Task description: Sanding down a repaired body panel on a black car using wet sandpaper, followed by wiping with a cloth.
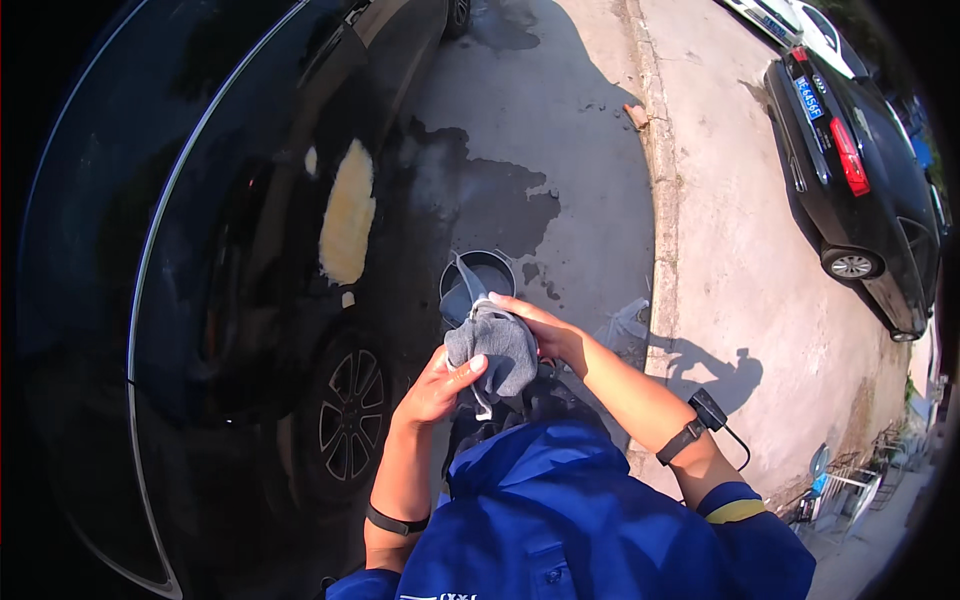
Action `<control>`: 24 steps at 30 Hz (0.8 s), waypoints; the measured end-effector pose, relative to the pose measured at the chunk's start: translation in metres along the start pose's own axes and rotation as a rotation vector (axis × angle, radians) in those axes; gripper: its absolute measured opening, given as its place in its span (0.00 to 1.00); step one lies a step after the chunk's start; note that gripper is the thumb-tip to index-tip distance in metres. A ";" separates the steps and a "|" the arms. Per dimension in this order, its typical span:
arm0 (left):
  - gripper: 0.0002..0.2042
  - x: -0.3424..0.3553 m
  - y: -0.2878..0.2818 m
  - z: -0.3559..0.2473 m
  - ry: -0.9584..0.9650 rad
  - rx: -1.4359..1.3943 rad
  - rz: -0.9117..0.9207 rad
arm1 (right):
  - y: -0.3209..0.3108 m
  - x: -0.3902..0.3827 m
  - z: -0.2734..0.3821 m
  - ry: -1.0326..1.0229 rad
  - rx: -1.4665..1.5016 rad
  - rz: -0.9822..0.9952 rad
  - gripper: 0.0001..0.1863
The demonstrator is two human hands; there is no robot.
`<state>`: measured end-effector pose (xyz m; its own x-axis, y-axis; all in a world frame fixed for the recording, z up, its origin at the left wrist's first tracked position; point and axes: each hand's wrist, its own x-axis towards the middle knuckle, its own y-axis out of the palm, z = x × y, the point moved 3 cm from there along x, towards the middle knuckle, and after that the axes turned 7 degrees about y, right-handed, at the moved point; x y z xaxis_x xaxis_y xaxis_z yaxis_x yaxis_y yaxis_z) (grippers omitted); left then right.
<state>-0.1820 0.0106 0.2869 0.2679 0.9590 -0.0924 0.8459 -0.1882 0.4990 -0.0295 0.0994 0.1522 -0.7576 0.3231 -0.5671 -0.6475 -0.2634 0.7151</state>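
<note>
A grey cloth point(493, 352), bunched up, is held between my two hands in front of my body. My left hand point(437, 385) grips its near left side, with the thumb lying on top of the fabric. On the right, my right hand point(535, 325) pinches the far edge, its fingers partly hidden behind the cloth. One pointed corner sticks up over a dark bucket point(508, 268) standing on the ground just beyond my hands. Its inside is only partly visible past the cloth.
To my left stands a dark car point(250, 330) with a beige patch point(349, 215) on its side and a wheel point(352, 415) near my left arm. Wet stains point(500, 200) mark the pavement. A kerb point(662, 200) runs along the right, with a parked black car point(870, 170) beyond.
</note>
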 end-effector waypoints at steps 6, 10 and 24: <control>0.23 -0.078 -0.086 0.036 -0.296 0.036 0.383 | 0.042 0.013 0.026 -0.125 0.119 -0.169 0.14; 0.35 -0.091 -0.160 0.122 -0.375 -0.391 -0.016 | 0.094 0.016 0.023 -0.146 -0.242 -0.135 0.22; 0.13 0.002 -0.172 0.108 -0.284 -0.443 -0.373 | 0.087 -0.040 0.085 -0.367 -1.220 -0.963 0.18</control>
<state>-0.2767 0.0213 0.1077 0.1554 0.8381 -0.5229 0.6515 0.3109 0.6920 -0.0482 0.1405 0.2719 -0.1027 0.9347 -0.3403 -0.6623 -0.3195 -0.6777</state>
